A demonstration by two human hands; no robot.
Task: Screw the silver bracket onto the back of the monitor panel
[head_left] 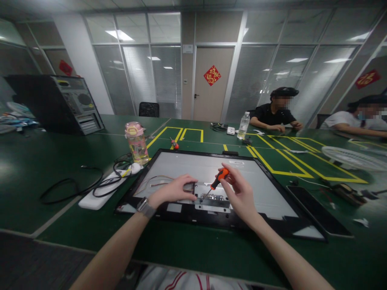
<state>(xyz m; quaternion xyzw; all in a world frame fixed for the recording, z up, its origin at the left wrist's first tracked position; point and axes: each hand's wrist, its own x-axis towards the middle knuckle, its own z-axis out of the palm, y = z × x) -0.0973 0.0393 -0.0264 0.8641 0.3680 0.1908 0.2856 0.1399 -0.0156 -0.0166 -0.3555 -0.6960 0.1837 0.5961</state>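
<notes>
A flat display panel (266, 187) with a grey back and black frame lies on the table in front of me. A silver metal bracket (211, 207) sits at the middle of its near edge. My right hand (240, 191) grips an orange and black screwdriver (219, 178) by the handle. Its shaft slants down to the left, and the tip meets the bracket near its left end. My left hand (177, 188) rests on the panel at the bracket's left side, thumb and fingers apart. Thin wires (160, 178) run over the panel beside that hand.
Left of the panel lie a white power strip (98, 195), black cables (71, 191) and a pink-lidded bottle (136, 143). Behind it is a small red screwdriver (174, 144). A black bar-shaped part (317, 209) lies at right. Two people sit across the table at right.
</notes>
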